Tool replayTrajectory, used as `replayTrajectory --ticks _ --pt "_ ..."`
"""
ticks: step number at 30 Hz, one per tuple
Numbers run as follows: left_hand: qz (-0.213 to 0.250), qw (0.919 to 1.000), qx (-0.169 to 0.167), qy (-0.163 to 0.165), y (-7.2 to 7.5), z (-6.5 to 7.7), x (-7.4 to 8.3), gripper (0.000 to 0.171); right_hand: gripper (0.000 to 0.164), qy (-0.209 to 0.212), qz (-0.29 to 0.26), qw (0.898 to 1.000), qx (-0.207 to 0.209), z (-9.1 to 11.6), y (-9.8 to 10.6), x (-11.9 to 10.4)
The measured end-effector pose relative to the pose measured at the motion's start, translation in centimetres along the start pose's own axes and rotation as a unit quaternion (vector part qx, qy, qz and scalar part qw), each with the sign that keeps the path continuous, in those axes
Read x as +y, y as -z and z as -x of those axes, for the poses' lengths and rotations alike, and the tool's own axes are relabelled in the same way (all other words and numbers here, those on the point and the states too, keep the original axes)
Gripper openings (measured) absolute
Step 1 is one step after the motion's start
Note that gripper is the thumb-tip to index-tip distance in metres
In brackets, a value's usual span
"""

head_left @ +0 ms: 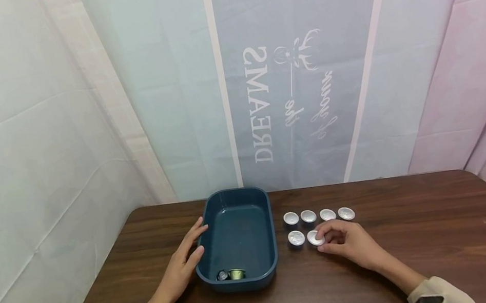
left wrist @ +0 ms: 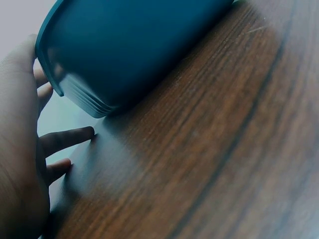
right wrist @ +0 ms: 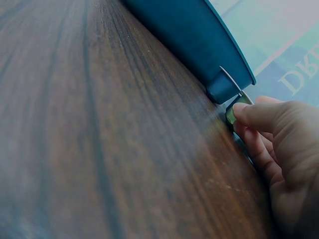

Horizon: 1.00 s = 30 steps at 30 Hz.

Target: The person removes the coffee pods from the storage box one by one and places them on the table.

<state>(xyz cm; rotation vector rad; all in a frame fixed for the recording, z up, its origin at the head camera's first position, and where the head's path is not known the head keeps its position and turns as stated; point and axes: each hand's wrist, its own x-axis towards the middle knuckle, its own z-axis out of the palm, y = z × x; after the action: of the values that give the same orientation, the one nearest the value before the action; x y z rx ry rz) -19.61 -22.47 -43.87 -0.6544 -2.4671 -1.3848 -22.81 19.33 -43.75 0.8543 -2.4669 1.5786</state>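
My right hand [head_left: 346, 243] pinches a coffee capsule [head_left: 315, 237] with a silver lid between thumb and fingers; its body looks green [right wrist: 231, 113] in the right wrist view. Just left of it stands a capsule with a dark blue body [right wrist: 223, 87]. Behind them, a row of several silver-lidded capsules [head_left: 308, 216] stands lid up. My left hand [head_left: 178, 272] lies along the left side of a blue rectangular bin [head_left: 274, 230], fingers spread and fingertips at the rim. Inside the bin's near end lie a dark capsule [head_left: 222, 275] and a green capsule [head_left: 237, 274].
Everything stands on a dark brown wooden table [head_left: 445, 226]. A printed curtain [head_left: 187, 87] hangs right behind its far edge, and pale cloth [head_left: 14, 152] hangs along the left side. The bin's walls rise above the capsules beside it.
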Motion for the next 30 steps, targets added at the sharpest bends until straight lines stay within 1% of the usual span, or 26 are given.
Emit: replayTrajectory --ticks 5,12,20,27,30 --pt "-0.012 0.9999 0.0 0.002 0.0 0.1 0.1 0.046 0.021 0.005 -0.002 1.0 0.0 0.1 0.1 0.4" --pt "-0.015 0.9999 0.002 -0.007 0.0 0.1 0.0 0.047 0.022 0.023 -0.015 1.0 0.003 0.2 0.2 1.2" --pt "-0.01 0.9999 0.002 0.004 0.0 0.1 0.1 0.046 0.023 0.045 -0.018 0.999 0.001 0.1 0.2 1.2" --pt "-0.019 0.9998 0.002 0.005 -0.1 0.1 -0.5 0.047 0.023 0.055 -0.029 0.998 -0.006 0.1 0.3 1.0" --pt "-0.018 0.9998 0.0 0.005 -0.1 0.1 -0.5 0.047 0.023 0.054 -0.038 0.998 -0.01 0.1 0.3 1.0"
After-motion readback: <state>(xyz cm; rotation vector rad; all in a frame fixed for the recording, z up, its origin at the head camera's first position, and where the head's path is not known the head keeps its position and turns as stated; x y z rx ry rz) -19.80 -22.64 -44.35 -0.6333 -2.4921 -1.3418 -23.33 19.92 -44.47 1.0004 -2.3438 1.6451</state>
